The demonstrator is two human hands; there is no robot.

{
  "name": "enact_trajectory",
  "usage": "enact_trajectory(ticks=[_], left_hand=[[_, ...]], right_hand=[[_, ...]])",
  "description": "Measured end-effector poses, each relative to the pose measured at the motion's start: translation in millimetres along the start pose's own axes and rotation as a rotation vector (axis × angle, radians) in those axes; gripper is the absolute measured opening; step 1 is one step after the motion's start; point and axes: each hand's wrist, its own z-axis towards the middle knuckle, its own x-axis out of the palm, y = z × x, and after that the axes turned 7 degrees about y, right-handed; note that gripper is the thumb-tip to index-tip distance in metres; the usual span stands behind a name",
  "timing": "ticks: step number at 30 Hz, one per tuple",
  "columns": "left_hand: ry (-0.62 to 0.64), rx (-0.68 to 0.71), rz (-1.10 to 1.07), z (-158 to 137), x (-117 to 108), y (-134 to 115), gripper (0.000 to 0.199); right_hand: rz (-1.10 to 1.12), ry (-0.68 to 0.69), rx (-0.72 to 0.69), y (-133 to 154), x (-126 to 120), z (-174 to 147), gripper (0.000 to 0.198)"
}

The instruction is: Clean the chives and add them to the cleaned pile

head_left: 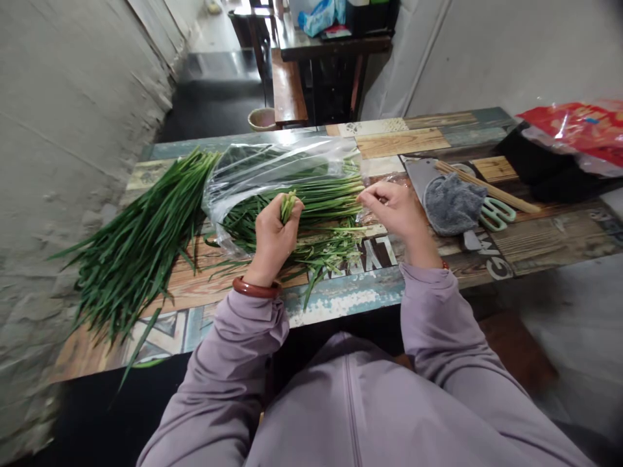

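Green stalks (pixel 338 194), partly inside clear bag (pixel 243 170). Left hand (pixel 276 237): closed round 1 small bunch (pixel 289 206). Right hand (pixel 393 209): fingers curled near stalk ends, grip indeterminable. Apparent step: sorting; next calls for steady left hold.

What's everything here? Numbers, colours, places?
Plank-patterned table: 1, multicoloured, foreground
Loose leafy pile: 1, green, table's left
Clear plastic bag: 1, transparent, mid-table
Leafy bundle: 1, green, partly bagged
Leafy scraps: several, green, before bag
Fuzzy cloth: 1, grey, table's right
Wooden sticks: several, tan, behind cloth
Looped handles: 2, pale green, beside cloth
Shiny plastic package: 1, red, far right
Unclear object: 1, black, under package
Wooden bench: 1, brown, background
Second table: 1, dark, background
Woven basket: 1, beige, beside bench
Soft packet: 1, blue, on second table
Bracelets: 2, reddish, wrists
Sleeves: 2, lilac, arms
Left hand: 1, bare, gripping stalks
Right hand: 1, bare, beside bundle
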Motion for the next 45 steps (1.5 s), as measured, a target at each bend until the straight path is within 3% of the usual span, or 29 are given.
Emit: enact_trajectory(ticks=[5, 8, 12, 17, 22, 30, 35, 40, 45], left_hand=[[0.023, -0.003, 0.010, 0, 4, 2, 0.027], [0.045, -0.031, 0.010, -1, 6, 3, 0.023], [0.064, -0.062, 0.026, -1, 7, 4, 0.024], [0.142, -0.033, 0.009, -2, 7, 3, 0.027], [0.163, 0.045, 0.008, -2, 6, 1, 0.024], [0.310, 0.086, 0.004, -5, 9, 0, 0.021], [0.412, 0.106, 0.030, -4, 9, -1, 0.025], [0.383, 0.098, 0.028, -4, 9, -1, 0.027], [0.372, 0.100, 0.014, -4, 8, -1, 0.028]], right_hand=[[-0.210, 0.318, -0.002, -5, -6, -4, 0.015], [-0.352, 0.323, -0.079, -12, -3, -6, 0.006], [-0.405, 0.276, -0.145, -16, -1, -7, 0.011], [-0.132, 0.087, -0.131, -4, 0, -5, 0.010], [0.000, -0.004, -0.195, 4, 11, -2, 0.019], [0.114, 0.014, -0.220, 10, 28, -3, 0.036], [0.336, 0.063, -0.098, 6, 39, -2, 0.043], [0.548, -0.096, 0.056, -4, 43, 0, 0.045], [0.537, -0.025, -0.027, -1, 40, -2, 0.037]])
